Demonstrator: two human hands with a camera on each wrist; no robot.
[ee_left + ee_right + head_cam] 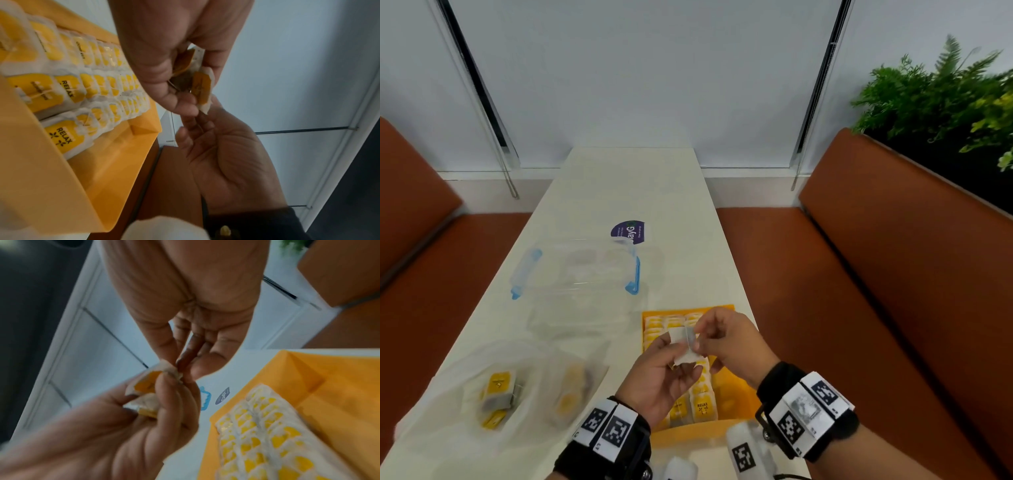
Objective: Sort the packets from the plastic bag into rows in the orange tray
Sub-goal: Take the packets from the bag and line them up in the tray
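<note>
My left hand (662,365) grips a couple of white-and-yellow packets (682,340) above the left side of the orange tray (690,437). My right hand (709,335) pinches the top edge of the upper packet with thumb and fingertips. In the left wrist view the left hand (164,61) curls round the packets (202,86), with the right hand (224,155) just below. The right wrist view shows the right hand (185,363) nipping the packet's (146,382) white edge, held by the left hand (131,431). Rows of packets (698,404) stand in the tray. The clear plastic bag (530,377) lies left with packets inside.
A clear container with blue clips (575,270) stands on the white table (626,181) behind the bag, and a purple sticker (628,231) lies beyond it. Orange benches (893,274) flank the table. A plant (945,92) stands at the back right.
</note>
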